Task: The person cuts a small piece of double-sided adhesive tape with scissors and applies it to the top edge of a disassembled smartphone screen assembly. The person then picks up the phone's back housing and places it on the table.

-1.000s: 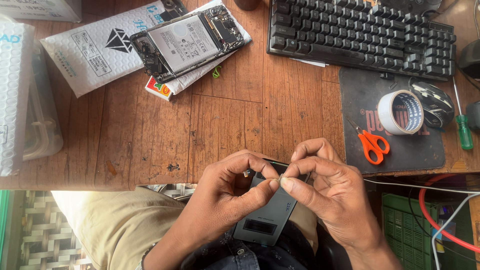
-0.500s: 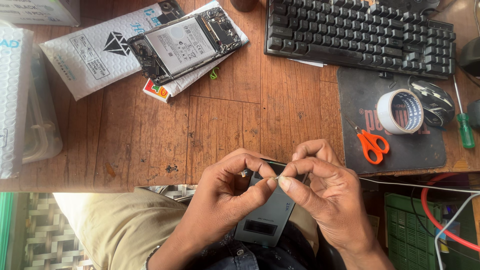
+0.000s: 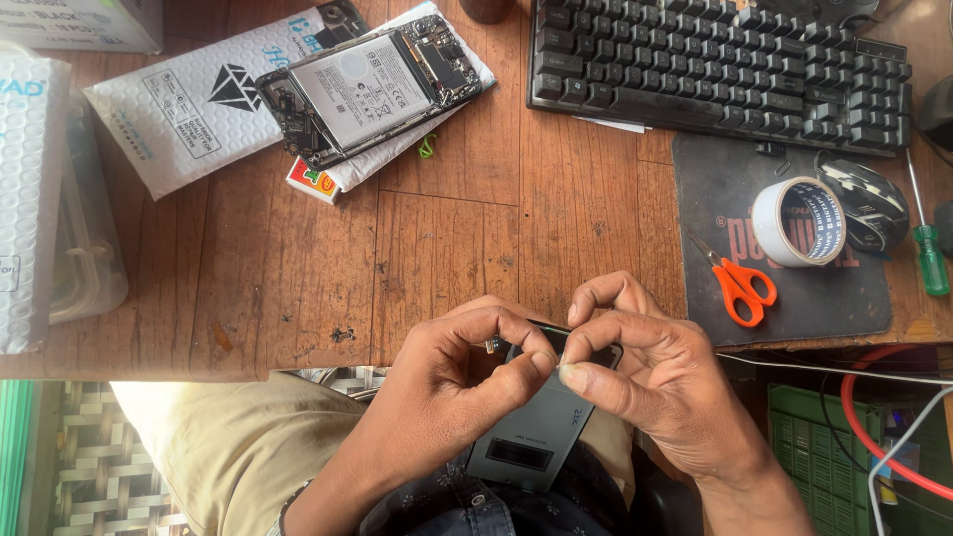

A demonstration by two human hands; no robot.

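Both my hands hold a grey phone back cover over my lap, just below the front edge of the wooden desk. My left hand pinches its top edge from the left. My right hand pinches the same edge from the right, thumb and forefinger meeting the left fingers at the cover's dark top end. The fingers hide what lies between them. Further up the desk an opened phone with its battery showing lies on white padded envelopes.
A black keyboard spans the desk's far right. On a dark mat lie orange-handled scissors, a roll of white tape, a mouse and a green screwdriver. A clear plastic box sits left. Red and white cables hang lower right.
My hands stay pinched on the cover's top edge; the fingertips have only shifted slightly. The view has moved a little.
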